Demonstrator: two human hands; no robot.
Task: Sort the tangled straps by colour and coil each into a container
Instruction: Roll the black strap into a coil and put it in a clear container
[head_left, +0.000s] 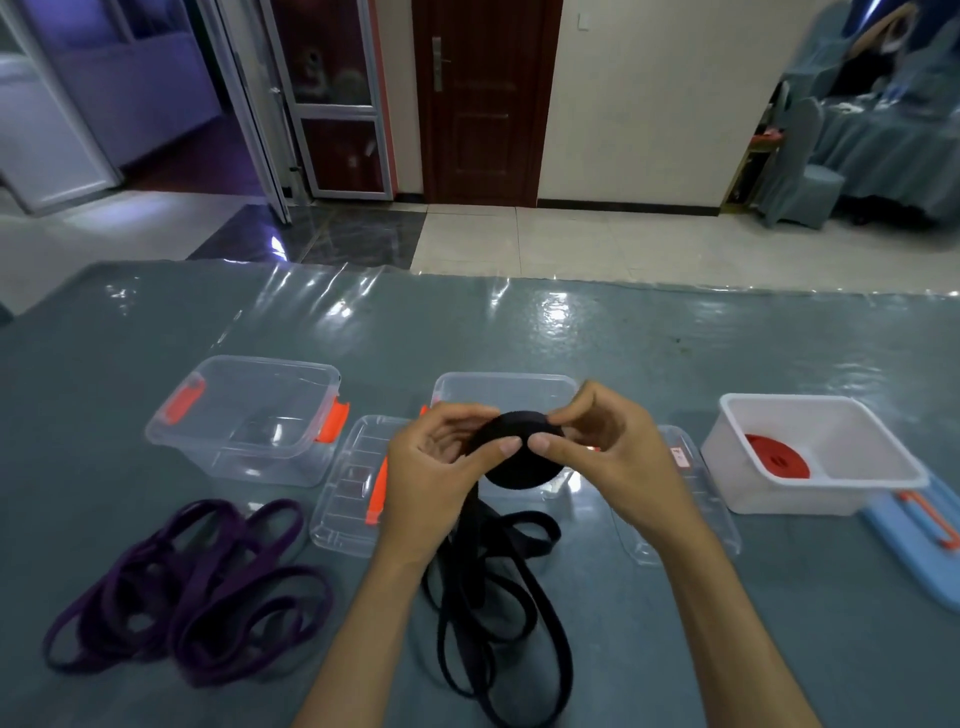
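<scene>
**Black strap half coiled between two hands at centre frame**

Both hands meet at the middle of the frame, above the counter (649, 332). The left hand (441, 467) and the right hand (602, 447) hold a black coil (522, 457), a tight round roll of black strap, between them. On each hand the fingers are curled round the roll, with the thumb tips pressed on its near face and the other fingers wrapped over its top edge.

From the bottom of the coil the loose black strap (498, 597) hangs down and spreads in open loops on the counter in the lower centre of the frame, between the two forearms.

Behind the hands stands a clear container (504, 387), partly hidden by them. A clear lid (345, 499) with an orange clip lies flat just left of the left hand, and another clear lid (696, 499) lies just right of the right wrist.

At left of centre stands a clear container with orange latches (244, 415). Below it, in the lower left, a purple strap (192, 587) lies in a loose pile of loops.

At right of centre a white container (810, 452) holds a coiled red strap (776, 457) in its near left corner. A blue lid (919, 540) lies beside it at the right edge.
</scene>
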